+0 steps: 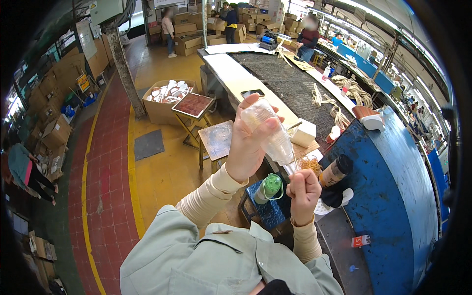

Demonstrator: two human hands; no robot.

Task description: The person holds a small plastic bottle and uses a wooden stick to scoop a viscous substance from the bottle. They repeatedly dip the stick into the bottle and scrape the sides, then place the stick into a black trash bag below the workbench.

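Observation:
My left hand (244, 140) is wrapped round a translucent plastic bottle (276, 142), raised in front of my chest. The bottle tilts with its narrow neck pointing down and to the right. Just below that neck, my right hand (303, 192) is closed, its thumb and fingers pinched together. A thin, pale piece shows between the bottle's mouth and those fingertips; whether it is a nozzle or something separate I cannot tell.
A green lidded jug (268, 189) stands below my hands, left of a black-capped bottle (336, 170). The large blue machine cover (393, 196) rises at right. Ahead runs a dark conveyor belt (280, 78). Two stools (216, 140) and a carton (167, 113) of white pieces stand left; several people are farther off.

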